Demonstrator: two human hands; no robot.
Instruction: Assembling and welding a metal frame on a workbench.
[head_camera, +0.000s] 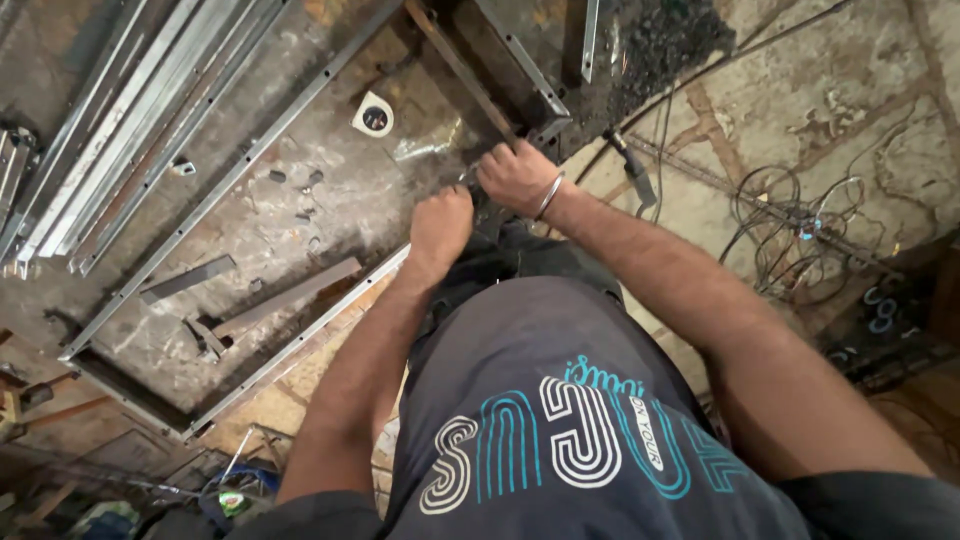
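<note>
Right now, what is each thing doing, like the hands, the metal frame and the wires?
Left hand: fingers curled shut, at the frame's corner.
Right hand: fingers closed, pressing at the same corner; what it holds is hidden.
Metal bangle: on the right wrist.
Metal frame: lying flat on the floor.
Short metal bars: loose, lying inside the frame.
Metal strips: stacked beside the frame.
Wires: tangled on the floor.

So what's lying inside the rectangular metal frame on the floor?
Inside the metal frame lie two flat metal bars, a round white gauge-like piece and small scraps. The corner under the left hand and right hand is covered.
</note>
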